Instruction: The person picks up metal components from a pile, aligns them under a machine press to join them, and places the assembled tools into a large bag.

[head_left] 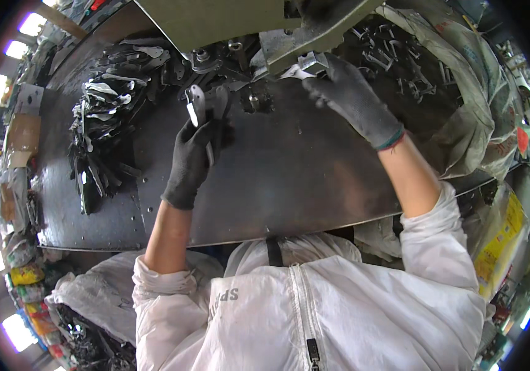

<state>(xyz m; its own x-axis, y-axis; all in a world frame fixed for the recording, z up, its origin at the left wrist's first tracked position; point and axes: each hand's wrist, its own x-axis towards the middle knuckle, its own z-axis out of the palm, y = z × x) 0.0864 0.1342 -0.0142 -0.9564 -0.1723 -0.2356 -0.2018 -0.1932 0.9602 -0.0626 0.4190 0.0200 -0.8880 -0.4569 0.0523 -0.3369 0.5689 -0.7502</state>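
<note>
My left hand (192, 154), in a dark grey glove, is closed around flat metal plates. One shiny plate (195, 106) with rounded ends and small holes sticks up past the fingers; a darker one lies beside it. My right hand (361, 102), gloved the same way, reaches to the machine's metal block (312, 62). Its thumb stands apart from the other fingers, whose tips are partly hidden by the block. A bright thin metal piece (294, 73) lies at the block, close to the right fingertips; whether the hand touches it is unclear.
The machine's grey-green head (228, 21) overhangs the dark metal table (265, 179). A heap of similar plates (104, 99) lies on the left. Scattered small metal parts (395, 52) lie at the far right, beside a crumpled pale sack (472, 105). A short post (254, 101) stands below the tooling.
</note>
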